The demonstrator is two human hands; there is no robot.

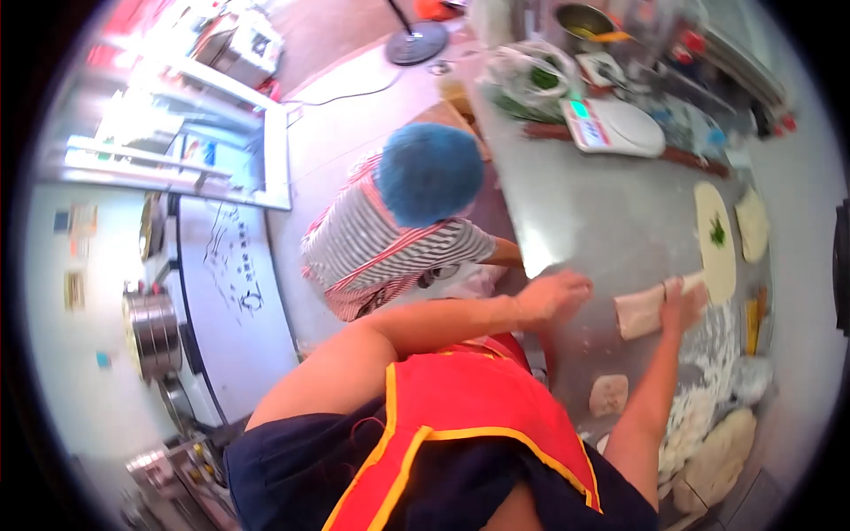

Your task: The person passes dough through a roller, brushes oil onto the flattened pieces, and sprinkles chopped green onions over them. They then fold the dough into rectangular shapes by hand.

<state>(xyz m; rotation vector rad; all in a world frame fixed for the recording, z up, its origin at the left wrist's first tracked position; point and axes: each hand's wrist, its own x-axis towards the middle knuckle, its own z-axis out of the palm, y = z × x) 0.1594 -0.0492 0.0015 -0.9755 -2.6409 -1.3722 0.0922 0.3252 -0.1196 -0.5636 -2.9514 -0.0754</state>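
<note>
My left hand (560, 299) is over the near side of the steel worktable (567, 203), its fingers apart and nothing seen in them. Farther right, my right hand (682, 308) lies with fingers stretched over a pale pinkish, dough-like piece (637, 313), which looks folded. Just beyond that hand is a long flat strip of dough (715, 239) with chopped greens (716, 233) on it. Another dough piece (752, 226) lies beside the strip, by the wall. Closer to me sits a small squarish piece of dough (609, 395).
A person in a blue cap (430, 174) and striped top stands at the table's left. A white scale (620, 126), a bag of greens (540, 75) and a metal pot (584, 25) stand at the far end. Flour (708, 363) and a large dough mass (719, 456) lie at right.
</note>
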